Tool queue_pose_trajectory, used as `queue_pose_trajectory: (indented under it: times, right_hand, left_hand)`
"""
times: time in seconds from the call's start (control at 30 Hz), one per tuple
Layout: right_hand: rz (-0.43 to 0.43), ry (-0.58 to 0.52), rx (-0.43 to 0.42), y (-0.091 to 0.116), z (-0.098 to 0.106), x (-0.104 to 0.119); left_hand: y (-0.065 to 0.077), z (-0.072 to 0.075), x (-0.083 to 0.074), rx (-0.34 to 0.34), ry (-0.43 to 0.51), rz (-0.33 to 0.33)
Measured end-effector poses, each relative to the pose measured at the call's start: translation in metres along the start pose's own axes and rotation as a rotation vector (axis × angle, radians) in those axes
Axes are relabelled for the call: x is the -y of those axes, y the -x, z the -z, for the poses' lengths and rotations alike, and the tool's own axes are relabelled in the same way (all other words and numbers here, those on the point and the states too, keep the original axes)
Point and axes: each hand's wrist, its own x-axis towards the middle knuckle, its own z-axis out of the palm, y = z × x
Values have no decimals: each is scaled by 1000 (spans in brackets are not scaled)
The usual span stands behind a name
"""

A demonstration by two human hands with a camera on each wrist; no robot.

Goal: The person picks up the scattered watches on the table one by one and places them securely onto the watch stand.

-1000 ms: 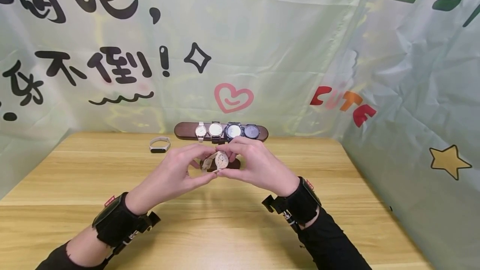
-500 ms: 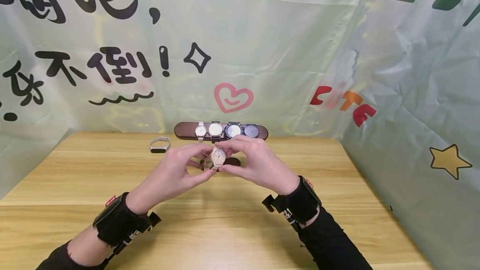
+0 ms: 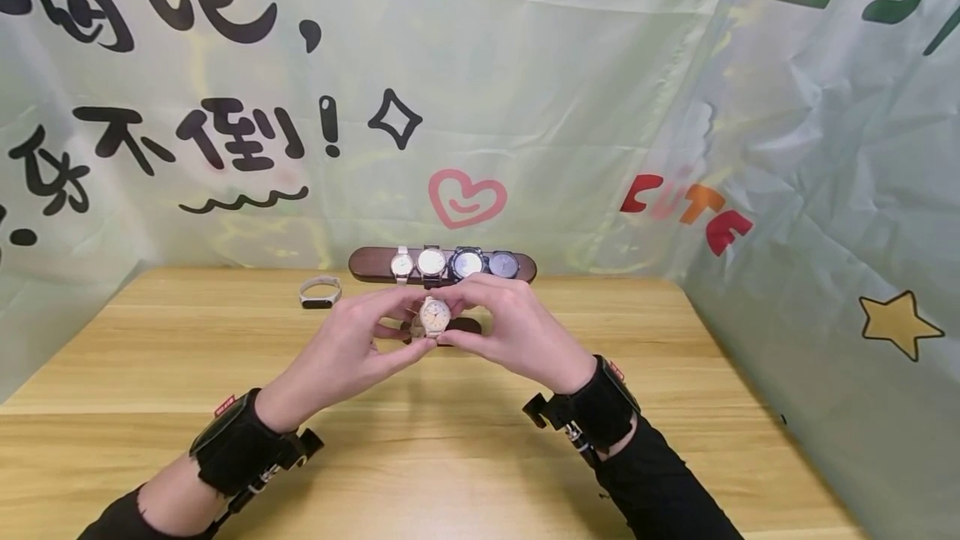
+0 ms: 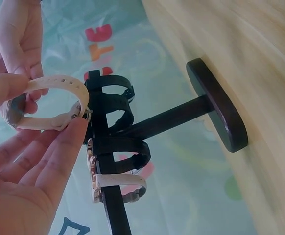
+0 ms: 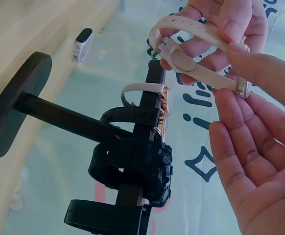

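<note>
Both hands hold a wristwatch (image 3: 435,317) with a pale pink strap, raised before a dark watch stand (image 3: 367,263). My left hand (image 3: 367,332) pinches it from the left, with fingertips by the buckle in the left wrist view. From the other side my right hand (image 3: 510,323) grips the case between thumb and fingers. The strap (image 5: 206,76) forms a closed loop in the right wrist view, and the dial faces the head camera. Several watches hang on the stand's bar: a white-strapped watch (image 3: 402,263) at its left, dark-strapped ones (image 4: 118,110) beside it.
A pale fitness band (image 3: 320,292) with a black screen stands on the wooden table (image 3: 420,457), left of the stand. The stand's oval base (image 4: 218,107) is partly behind the hands in the head view. A printed cloth (image 3: 570,107) hangs behind the table.
The watch has turned so its dial faces the head camera more squarely, and it has shifted slightly left. Both hands keep their hold, almost in place.
</note>
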Motion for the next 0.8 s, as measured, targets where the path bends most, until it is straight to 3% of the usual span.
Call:
queue_pose_trajectory:
  times: [0.23, 0.47, 0.8]
  right_hand:
    - [42, 9, -36, 1, 1, 0]
    - [22, 23, -18, 0, 4, 0]
    - [14, 1, -56, 0, 4, -4]
  left_hand:
    - [0, -1, 0, -14, 20, -16]
    - [0, -1, -2, -24, 4, -25]
    - [0, -1, -4, -43, 8, -21]
